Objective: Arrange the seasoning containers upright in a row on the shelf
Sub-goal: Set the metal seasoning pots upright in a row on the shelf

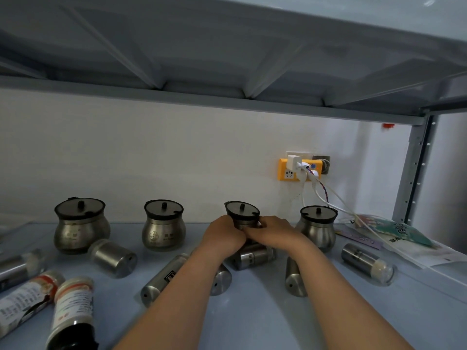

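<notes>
Several round steel seasoning pots with black lids stand along the back of the blue-grey shelf (252,319). My left hand (223,236) and my right hand (274,231) both wrap around the third steel pot (242,213), which tilts slightly; its belly is hidden by my fingers. Upright pots stand at the far left (80,226), at the middle left (163,226) and at the right (319,227). Several steel shakers lie on their sides, among them a short shaker (113,257), a long shaker (161,281), a shaker under my hands (255,256) and a right shaker (367,266).
Two labelled plastic spice bottles (73,311) lie at the front left. A yellow power strip (299,170) with cables hangs on the white wall. Packets (394,231) lie at the right by the shelf post (414,173). The upper shelf (227,97) is overhead.
</notes>
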Demonstrator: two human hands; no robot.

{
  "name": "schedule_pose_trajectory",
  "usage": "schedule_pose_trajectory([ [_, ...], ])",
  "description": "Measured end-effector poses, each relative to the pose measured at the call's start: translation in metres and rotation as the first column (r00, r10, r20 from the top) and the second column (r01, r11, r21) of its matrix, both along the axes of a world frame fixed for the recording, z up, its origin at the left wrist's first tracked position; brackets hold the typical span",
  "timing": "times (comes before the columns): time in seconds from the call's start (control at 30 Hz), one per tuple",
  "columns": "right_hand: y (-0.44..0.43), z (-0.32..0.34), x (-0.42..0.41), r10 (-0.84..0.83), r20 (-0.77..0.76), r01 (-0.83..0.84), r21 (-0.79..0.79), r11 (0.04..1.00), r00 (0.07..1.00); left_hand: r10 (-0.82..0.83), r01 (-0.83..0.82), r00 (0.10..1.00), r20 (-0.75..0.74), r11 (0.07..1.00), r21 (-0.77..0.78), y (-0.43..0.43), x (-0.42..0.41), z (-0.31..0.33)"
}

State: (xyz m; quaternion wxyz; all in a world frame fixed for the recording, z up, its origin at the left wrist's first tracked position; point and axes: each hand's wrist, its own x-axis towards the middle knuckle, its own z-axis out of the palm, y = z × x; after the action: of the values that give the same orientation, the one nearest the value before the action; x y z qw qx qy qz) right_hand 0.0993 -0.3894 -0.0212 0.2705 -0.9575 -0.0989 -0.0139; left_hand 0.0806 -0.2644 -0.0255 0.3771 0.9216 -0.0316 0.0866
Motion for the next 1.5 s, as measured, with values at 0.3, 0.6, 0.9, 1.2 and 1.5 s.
schedule_pose_trajectory([
  [0.3,-0.002,0.006,0.002,-0.200,0.151,0.127,0.393,0.911,0.968,0.153,-0.148,0.988,0.036,0.981,-0.125,0.008,0.006,-0.001],
  [0.6,0.000,0.002,0.011,-0.196,0.033,0.149,0.532,0.833,0.980,0.073,-0.068,0.997,0.037,0.991,-0.115,0.008,0.007,-0.002],
  [0.9,0.001,0.004,0.008,-0.139,0.006,0.119,0.486,0.866,0.990,0.053,-0.050,0.998,0.027,0.991,-0.124,0.008,0.005,0.000],
  [1.2,0.001,0.003,0.010,-0.140,-0.009,0.127,0.486,0.865,0.990,0.056,-0.053,0.998,0.018,0.992,-0.115,0.006,0.004,0.000],
  [1.5,-0.003,0.004,-0.001,-0.296,0.222,0.107,0.604,0.790,0.929,0.245,-0.230,0.947,0.208,0.969,-0.093,0.007,-0.006,0.004],
])
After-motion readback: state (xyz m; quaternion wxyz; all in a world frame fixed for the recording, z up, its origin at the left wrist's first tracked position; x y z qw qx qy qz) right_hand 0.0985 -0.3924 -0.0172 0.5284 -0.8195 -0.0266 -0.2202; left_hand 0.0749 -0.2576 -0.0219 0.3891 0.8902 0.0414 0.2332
